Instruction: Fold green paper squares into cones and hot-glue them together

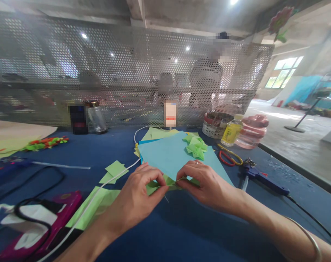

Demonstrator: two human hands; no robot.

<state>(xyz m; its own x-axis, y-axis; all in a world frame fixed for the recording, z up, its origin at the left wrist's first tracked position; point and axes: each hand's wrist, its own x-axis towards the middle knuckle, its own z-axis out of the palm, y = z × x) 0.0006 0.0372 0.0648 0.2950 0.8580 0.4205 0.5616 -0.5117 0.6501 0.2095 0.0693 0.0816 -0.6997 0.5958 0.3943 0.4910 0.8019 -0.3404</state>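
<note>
Between both hands a small piece of green paper (169, 181) is pinched and bunched. My left hand (143, 187) has thumb and forefinger closed on its left part. On the other side, my right hand (202, 183), with a ring on a finger, grips it the same way. Just beyond the fingers lie light blue sheets (165, 153), and folded green paper shapes (194, 145) rest on them. Loose green squares (115, 171) lie left of the blue sheets, near a white cable (105, 182). The fingers partly hide the held paper.
Red and yellow-handled scissors (228, 157) and a blue glue gun (266, 179) lie at right. A yellow-labelled bottle (232, 131), a pink jug (252, 131) and a round basket (215, 127) stand behind. A glass bottle (98, 118) and magenta box (63, 214) are at left. Perforated mesh (121, 72) rises at the back.
</note>
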